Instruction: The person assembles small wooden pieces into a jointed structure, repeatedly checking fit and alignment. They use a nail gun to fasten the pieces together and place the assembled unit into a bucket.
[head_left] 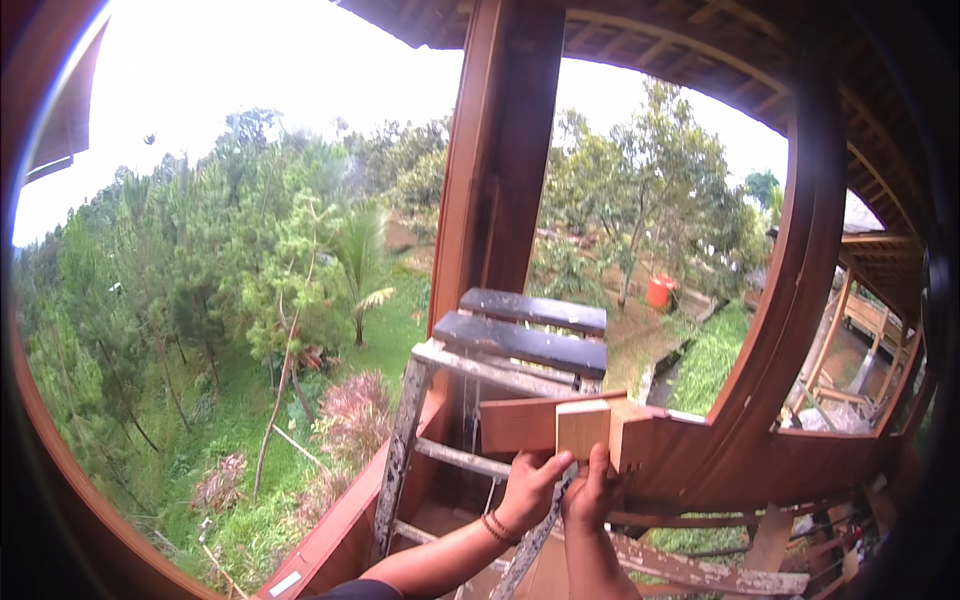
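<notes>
Both my hands are raised close together at the lower middle, in front of a stepladder. My left hand [536, 488], with a beaded bracelet on its wrist, is closed around the lower left of a pale wooden block [583, 430]. Beside it, my right hand [590, 492] grips the same block with its thumb pointing up; most of its fingers are hidden. Right against the pale block is a browner wooden piece [630, 438]. A reddish-brown board [515, 426] sticks out to the left behind the block; I cannot tell whether it is held too.
The paint-spattered stepladder [400, 455] has two dark top slats [520, 338]. Behind it rises a brown wooden post [500, 170] between large window openings. Boards [700, 572] lie at the lower right. Outside are a grassy slope, trees and an orange container [660, 292].
</notes>
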